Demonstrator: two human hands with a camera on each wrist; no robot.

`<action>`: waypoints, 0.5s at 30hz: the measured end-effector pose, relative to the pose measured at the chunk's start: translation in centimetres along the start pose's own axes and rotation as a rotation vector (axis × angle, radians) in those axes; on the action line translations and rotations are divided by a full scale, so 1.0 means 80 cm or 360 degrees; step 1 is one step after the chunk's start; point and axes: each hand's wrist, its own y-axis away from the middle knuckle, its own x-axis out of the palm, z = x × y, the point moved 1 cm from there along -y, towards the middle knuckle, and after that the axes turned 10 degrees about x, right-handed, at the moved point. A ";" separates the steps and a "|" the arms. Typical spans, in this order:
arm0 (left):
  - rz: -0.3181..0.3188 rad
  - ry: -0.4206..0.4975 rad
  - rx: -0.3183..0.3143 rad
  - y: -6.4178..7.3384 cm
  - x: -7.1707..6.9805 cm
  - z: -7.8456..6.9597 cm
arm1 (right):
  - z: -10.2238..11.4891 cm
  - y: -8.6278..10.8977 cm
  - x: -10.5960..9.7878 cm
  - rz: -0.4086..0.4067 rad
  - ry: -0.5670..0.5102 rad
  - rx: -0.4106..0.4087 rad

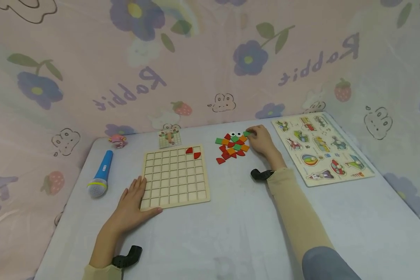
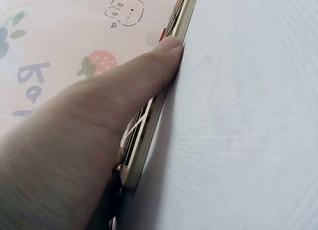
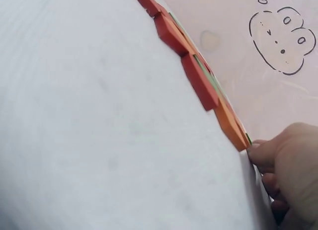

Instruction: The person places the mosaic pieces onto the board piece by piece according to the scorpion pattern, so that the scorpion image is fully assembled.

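A wooden grid board lies on the table with two red quarter-round tiles in its far right corner. Along its left side and near left corner rests my left hand, fingers straight. The left wrist view shows the thumb against the board's edge. My right hand pinches a green tile at the far right of a loose group of red, orange and green tiles. In the right wrist view its curled fingers largely hide that tile, beside an orange tile.
Two white googly-eye pieces lie behind the tiles. A patterned card stands behind the board. Left are a blue toy microphone and a small pink figure. A wooden picture puzzle lies at the right. A printed curtain encloses the table.
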 end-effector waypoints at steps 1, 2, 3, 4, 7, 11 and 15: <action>0.0001 0.0002 -0.0001 0.000 0.000 0.000 | -0.001 0.001 0.000 0.0003 0.0004 -0.0003; 0.0002 0.0001 -0.0002 0.000 0.001 0.000 | -0.001 0.002 -0.001 0.0007 0.0003 -0.0003; 0.0003 0.0001 -0.0003 0.000 0.001 0.000 | -0.001 0.003 -0.001 0.0009 0.0002 -0.0005; 0.0003 0.0002 -0.0004 0.000 0.000 0.000 | -0.002 0.004 -0.001 0.0011 0.0002 -0.0007; 0.0006 0.0000 -0.0005 -0.001 0.000 0.000 | -0.002 0.006 -0.003 0.0012 -0.0004 -0.0018; 0.0008 -0.0006 -0.0001 -0.001 -0.001 -0.002 | -0.002 0.007 -0.005 0.0013 -0.0011 -0.0029; 0.0008 -0.0007 0.0001 0.000 -0.001 -0.003 | 0.001 0.009 -0.006 0.0009 -0.0052 -0.0017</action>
